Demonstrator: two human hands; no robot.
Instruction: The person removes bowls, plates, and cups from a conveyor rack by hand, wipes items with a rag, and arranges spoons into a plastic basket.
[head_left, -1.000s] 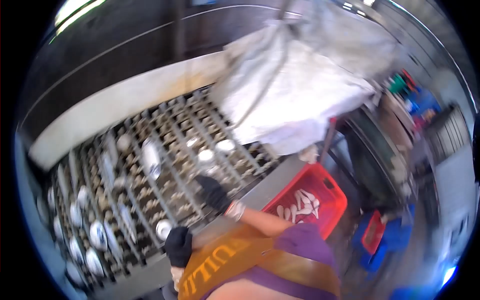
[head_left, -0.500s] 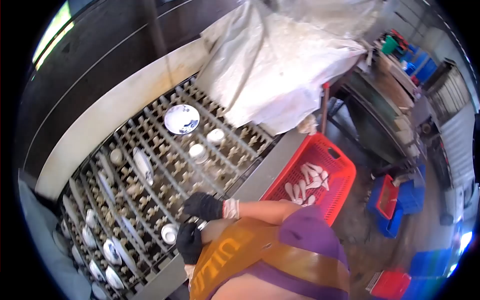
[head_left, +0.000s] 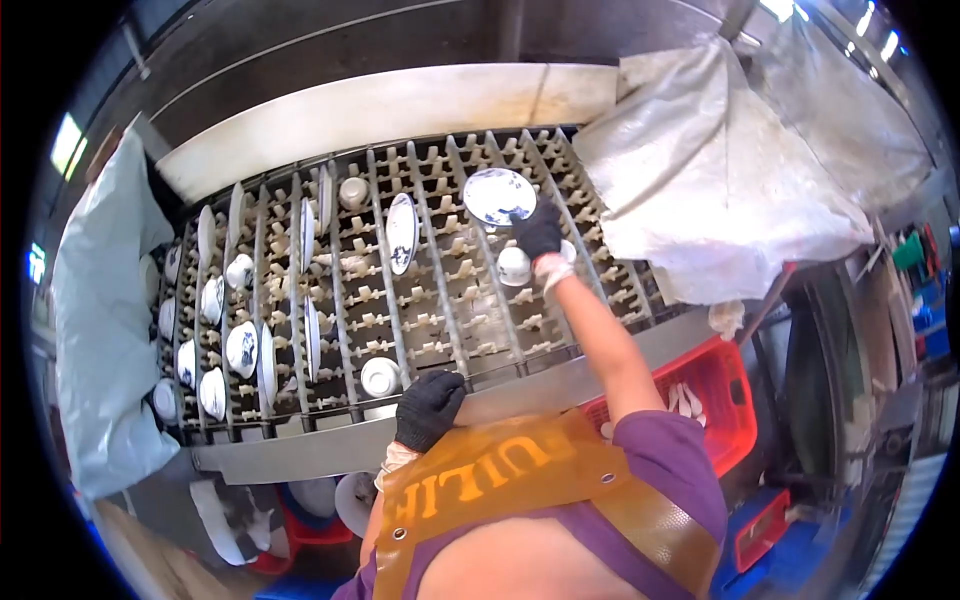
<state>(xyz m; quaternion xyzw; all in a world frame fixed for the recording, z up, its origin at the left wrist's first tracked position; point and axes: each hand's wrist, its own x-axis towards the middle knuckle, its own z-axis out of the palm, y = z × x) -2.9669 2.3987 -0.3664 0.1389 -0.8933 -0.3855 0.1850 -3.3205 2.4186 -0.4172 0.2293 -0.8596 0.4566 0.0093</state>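
Observation:
My right hand [head_left: 539, 230], in a black glove, reaches over the pegged conveyor rack [head_left: 490, 372] at the lower right edge of a blue-patterned white plate [head_left: 499, 196]. Its fingers touch or overlap the plate's edge; the grip is hard to make out. Just below this hand is a white cup [head_left: 514, 267], with another white piece [head_left: 568, 251] partly hidden by the wrist. My left hand [head_left: 429, 408], also black-gloved, rests curled at the rack's front edge, right of a small white bowl [head_left: 380, 377]. Whether it holds anything is hidden.
Several plates and bowls stand among the pegs at the left, including a patterned oval dish [head_left: 402, 234]. A white sheet [head_left: 690, 180] covers the rack's right end. A red basket [head_left: 735, 410] with white spoons stands at the right front. A pale sheet [head_left: 110, 330] hangs at the left.
My right hand has moved from beside my left hand up and away to the patterned plate. My left hand stays near the front edge. The view has turned, showing more of the rack.

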